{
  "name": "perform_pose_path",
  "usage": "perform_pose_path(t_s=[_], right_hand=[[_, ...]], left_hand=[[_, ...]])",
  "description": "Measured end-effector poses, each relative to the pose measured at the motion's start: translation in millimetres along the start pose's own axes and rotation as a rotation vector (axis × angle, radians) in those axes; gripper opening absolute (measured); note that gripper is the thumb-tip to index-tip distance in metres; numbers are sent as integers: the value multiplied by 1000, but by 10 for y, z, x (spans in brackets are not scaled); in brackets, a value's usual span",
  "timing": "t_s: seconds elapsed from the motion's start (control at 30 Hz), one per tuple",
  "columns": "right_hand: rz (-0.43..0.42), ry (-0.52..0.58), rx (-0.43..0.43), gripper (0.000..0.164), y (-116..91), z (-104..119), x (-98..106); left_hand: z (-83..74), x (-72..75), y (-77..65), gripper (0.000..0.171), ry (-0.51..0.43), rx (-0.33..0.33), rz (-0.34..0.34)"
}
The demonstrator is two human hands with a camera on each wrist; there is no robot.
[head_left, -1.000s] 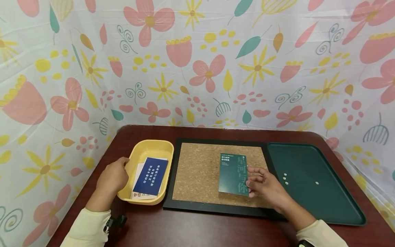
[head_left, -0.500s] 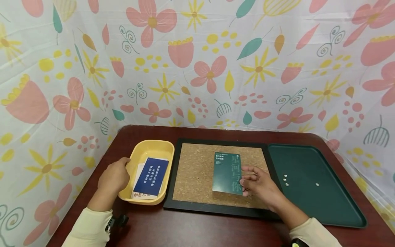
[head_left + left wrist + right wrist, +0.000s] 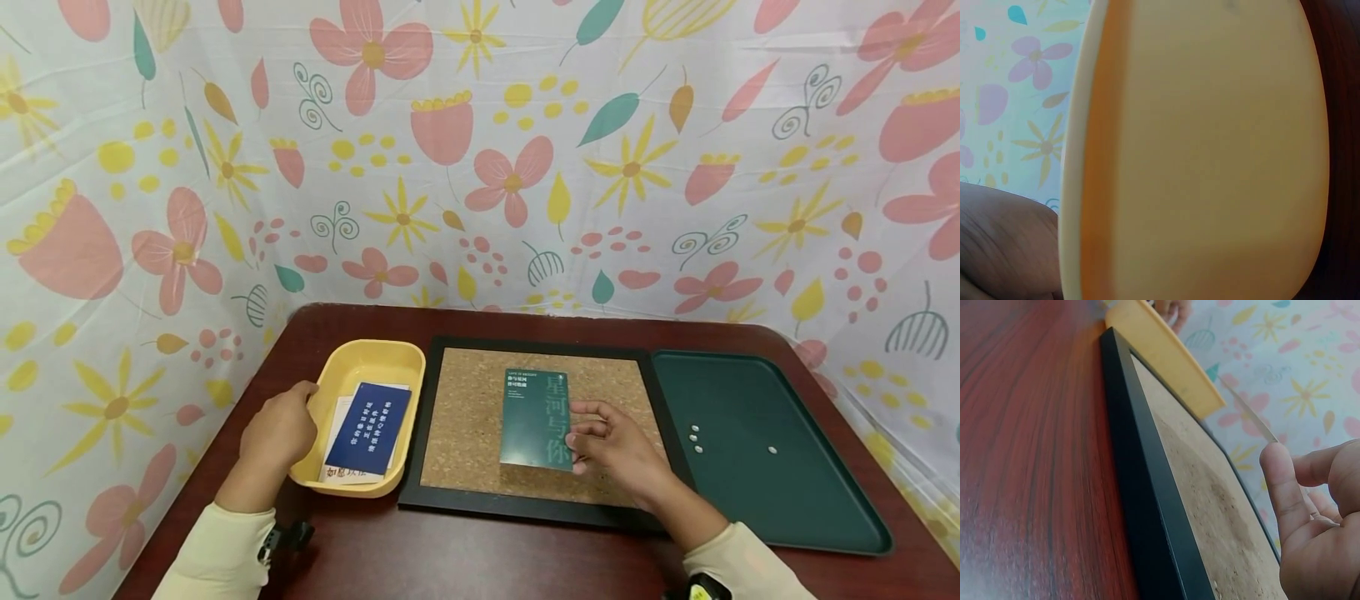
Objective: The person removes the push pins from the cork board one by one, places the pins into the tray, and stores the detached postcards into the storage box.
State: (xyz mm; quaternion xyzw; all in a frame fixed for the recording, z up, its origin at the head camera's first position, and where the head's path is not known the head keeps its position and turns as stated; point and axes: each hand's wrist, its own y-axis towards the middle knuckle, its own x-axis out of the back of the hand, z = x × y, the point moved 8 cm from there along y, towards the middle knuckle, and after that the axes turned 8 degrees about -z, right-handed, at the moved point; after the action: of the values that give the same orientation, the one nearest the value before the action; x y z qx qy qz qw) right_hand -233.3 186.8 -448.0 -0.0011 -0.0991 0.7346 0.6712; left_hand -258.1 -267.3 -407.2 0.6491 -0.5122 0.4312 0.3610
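Observation:
My right hand (image 3: pixel 618 446) pinches a dark green card (image 3: pixel 532 421) with pale Chinese lettering by its right edge. The card hovers over the black-framed corkboard (image 3: pixel 457 433), casting a shadow beneath it. Seen from the right wrist, the card (image 3: pixel 1249 411) appears edge-on, a thin line at the thumb tip. At the left, my left hand (image 3: pixel 277 429) grips the outer rim of a yellow plastic basin (image 3: pixel 367 354), its fingertips over the edge. Inside lie a blue card (image 3: pixel 367 429) with white lettering and paler cards partly covered by it. The basin's wall (image 3: pixel 1222 150) fills the left wrist view.
To the right of the corkboard lies a dark green tray (image 3: pixel 795 500) with several small pale round pieces (image 3: pixel 696 439) on it. Everything stands on a dark red wooden table (image 3: pixel 480 550). A flower-patterned cloth (image 3: pixel 510 100) hangs behind and along the sides.
My right hand has carried the green card leftward across the corkboard, from its right part toward the middle. The left hand stays on the basin's rim.

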Motion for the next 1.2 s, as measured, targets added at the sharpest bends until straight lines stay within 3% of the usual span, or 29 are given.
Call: perform_pose_path(t_s=[1.2], right_hand=[[13,40,-22,53,82,0,-410]], left_hand=[[-12,11,-6,48,6,-4,-3]])
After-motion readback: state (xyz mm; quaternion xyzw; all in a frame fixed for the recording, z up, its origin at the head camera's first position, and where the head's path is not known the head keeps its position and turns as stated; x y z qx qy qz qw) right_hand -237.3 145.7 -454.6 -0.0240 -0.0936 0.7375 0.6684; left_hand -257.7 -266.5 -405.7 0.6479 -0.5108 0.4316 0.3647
